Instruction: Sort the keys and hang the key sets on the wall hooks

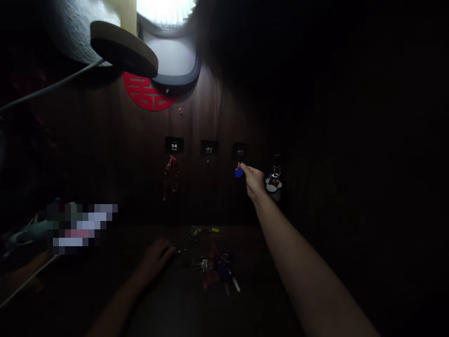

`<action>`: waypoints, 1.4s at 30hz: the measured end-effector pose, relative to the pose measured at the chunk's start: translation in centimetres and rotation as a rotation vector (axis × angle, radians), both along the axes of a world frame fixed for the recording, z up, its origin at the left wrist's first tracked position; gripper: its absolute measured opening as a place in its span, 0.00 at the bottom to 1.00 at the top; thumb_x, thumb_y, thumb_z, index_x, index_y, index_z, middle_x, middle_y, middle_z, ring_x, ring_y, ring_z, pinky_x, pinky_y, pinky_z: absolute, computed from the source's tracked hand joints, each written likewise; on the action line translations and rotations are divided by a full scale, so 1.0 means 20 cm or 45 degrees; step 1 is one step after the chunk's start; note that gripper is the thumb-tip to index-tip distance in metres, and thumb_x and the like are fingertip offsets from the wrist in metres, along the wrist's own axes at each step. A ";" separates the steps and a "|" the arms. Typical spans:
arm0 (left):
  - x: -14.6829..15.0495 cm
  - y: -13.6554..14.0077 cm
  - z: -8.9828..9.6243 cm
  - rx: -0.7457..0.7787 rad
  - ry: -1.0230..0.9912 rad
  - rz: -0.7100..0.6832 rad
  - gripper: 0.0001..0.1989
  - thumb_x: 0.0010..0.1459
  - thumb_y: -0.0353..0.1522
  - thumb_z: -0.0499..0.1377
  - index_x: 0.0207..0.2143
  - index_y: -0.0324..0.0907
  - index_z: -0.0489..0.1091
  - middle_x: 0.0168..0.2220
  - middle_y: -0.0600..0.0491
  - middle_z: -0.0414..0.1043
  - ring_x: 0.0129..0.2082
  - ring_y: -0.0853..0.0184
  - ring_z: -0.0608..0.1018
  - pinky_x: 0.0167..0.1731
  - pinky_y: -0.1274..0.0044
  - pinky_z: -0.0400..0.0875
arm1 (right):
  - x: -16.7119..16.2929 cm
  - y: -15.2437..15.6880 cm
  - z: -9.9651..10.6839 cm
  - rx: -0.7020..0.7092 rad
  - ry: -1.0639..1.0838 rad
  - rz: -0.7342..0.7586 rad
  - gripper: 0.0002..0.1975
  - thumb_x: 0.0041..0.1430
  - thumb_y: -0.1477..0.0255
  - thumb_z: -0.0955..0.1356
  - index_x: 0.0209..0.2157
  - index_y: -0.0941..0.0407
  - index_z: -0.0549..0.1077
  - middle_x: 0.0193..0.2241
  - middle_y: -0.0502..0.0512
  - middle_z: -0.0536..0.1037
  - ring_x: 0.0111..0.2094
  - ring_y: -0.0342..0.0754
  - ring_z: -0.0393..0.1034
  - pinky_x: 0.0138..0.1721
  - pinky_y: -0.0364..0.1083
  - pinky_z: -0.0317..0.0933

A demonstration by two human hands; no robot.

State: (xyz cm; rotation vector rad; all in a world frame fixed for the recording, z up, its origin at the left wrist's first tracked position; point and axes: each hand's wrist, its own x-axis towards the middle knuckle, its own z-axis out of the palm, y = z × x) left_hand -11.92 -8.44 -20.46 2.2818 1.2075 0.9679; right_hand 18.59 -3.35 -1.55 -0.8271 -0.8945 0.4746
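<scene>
My right hand [254,178] is raised to the dark wooden panel, its fingers pinched on a round blue key tag [239,172]. The tag's metal ring is just below the third dark square hook [240,150]; I cannot tell whether it hangs on it. My left hand [158,252] lies low on the dark surface with its fingers stretched out. Its fingertips are beside a small shiny metal piece [180,251], touching or nearly so. Between my arms lies a pile of keys [220,271] with red and blue parts, dim and partly blurred.
Red and gold cords [170,175] hang from the left hook [174,145]. A middle hook [209,148] and a keychain with a white charm [273,183] are on the panel. More keys [194,232] and a yellow tag [214,230] lie behind the pile. A lit lamp [166,11] stands above.
</scene>
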 end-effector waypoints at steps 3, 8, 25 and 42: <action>0.00 0.00 0.00 -0.020 -0.001 0.004 0.17 0.56 0.43 0.47 0.29 0.42 0.69 0.33 0.50 0.72 0.35 0.63 0.72 0.38 0.71 0.66 | 0.00 0.01 -0.02 -0.023 0.010 0.005 0.08 0.41 0.68 0.70 0.21 0.59 0.73 0.18 0.48 0.75 0.24 0.40 0.68 0.29 0.39 0.61; 0.00 0.00 0.00 -0.024 -0.026 0.007 0.17 0.56 0.43 0.47 0.30 0.42 0.69 0.33 0.50 0.72 0.36 0.63 0.72 0.39 0.72 0.66 | 0.00 -0.02 -0.08 -0.163 0.038 0.046 0.07 0.46 0.67 0.68 0.23 0.57 0.72 0.20 0.46 0.74 0.21 0.38 0.66 0.21 0.37 0.57; 0.00 0.00 0.00 0.004 0.013 0.010 0.16 0.56 0.42 0.48 0.30 0.42 0.69 0.33 0.51 0.72 0.35 0.64 0.73 0.38 0.72 0.66 | -0.05 -0.23 -0.49 -0.474 0.000 0.271 0.06 0.51 0.71 0.64 0.32 0.56 0.70 0.25 0.50 0.76 0.21 0.38 0.68 0.21 0.37 0.57; 0.00 -0.01 0.00 0.117 0.180 0.131 0.13 0.55 0.40 0.48 0.29 0.43 0.67 0.35 0.50 0.71 0.38 0.62 0.72 0.40 0.70 0.65 | -0.02 -0.38 -0.94 -0.554 -0.700 0.058 0.09 0.45 0.69 0.62 0.26 0.56 0.72 0.25 0.53 0.76 0.30 0.47 0.71 0.34 0.46 0.62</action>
